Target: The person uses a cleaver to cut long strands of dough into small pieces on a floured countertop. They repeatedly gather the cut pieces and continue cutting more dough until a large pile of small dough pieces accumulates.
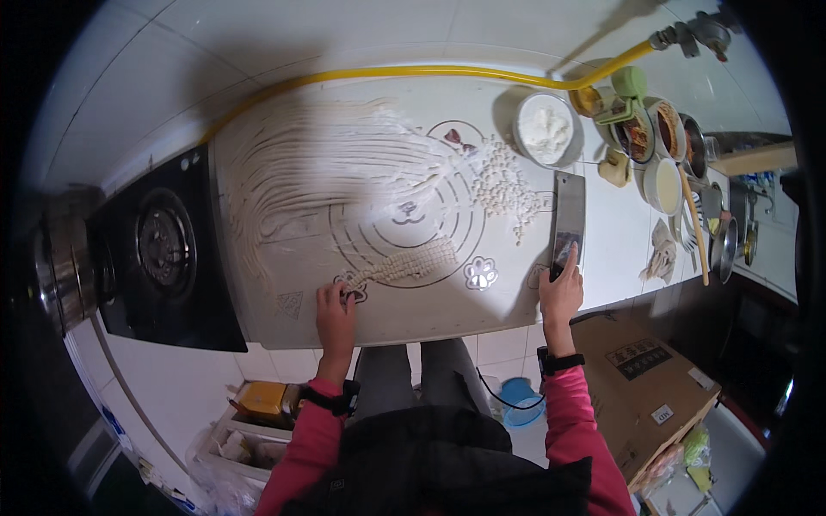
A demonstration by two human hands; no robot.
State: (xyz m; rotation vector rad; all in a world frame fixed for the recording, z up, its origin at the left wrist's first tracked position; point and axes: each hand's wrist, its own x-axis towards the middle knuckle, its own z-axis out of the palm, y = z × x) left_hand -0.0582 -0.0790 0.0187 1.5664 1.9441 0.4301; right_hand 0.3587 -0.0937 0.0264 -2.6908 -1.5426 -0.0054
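My right hand [560, 290] grips a cleaver by its dark handle, index finger stretched along the blade [568, 203]. The cleaver lies over the right edge of a floured silicone mat [413, 319]. At the near left, my left hand [335, 316] has its fingertips at the left end of a band of dough strips [413, 263] scored crosswise into small squares; whether they pinch it is hidden. Long dough strips [322, 161] lie side by side across the mat's far left. Loose small dough cubes [506, 184] are scattered at the far right of the mat.
A bowl of flour [546, 129] stands at the back right. Beyond it are several food bowls, a bowl of pale liquid [663, 186], a rolling pin [694, 226] and a crumpled cloth [660, 253]. A gas hob [164, 238] borders the left; a cardboard box [635, 380] sits below right.
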